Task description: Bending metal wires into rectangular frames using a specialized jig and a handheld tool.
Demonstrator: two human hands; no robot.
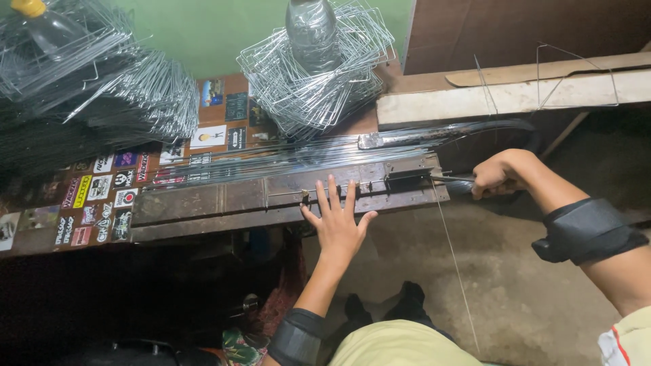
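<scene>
Two hands: both on the bending jig at the table's front edge.
Jig: a long dark metal plate (271, 196) lies along the table (224, 108) edge, with a small stop block near its right end.
Left hand (337, 220): grip apart, fingers spread flat, pressing on the plate near a thin wire lying along it.
Right hand (498, 175): grip clamped around a dark lever handle (453, 181) at the jig's right end.
Long wire (453, 264): one thin strand hangs from the jig's right end down toward the floor.
Straight wires (271, 159): a bundle lies on the table just behind the jig.
Bent frames (319, 74): a stack of wire frames sits behind, around a plastic bottle (310, 27).
Left pile (135, 95): more bent wires heaped at the left.
Stickers (102, 196): many cover the left of the table.
</scene>
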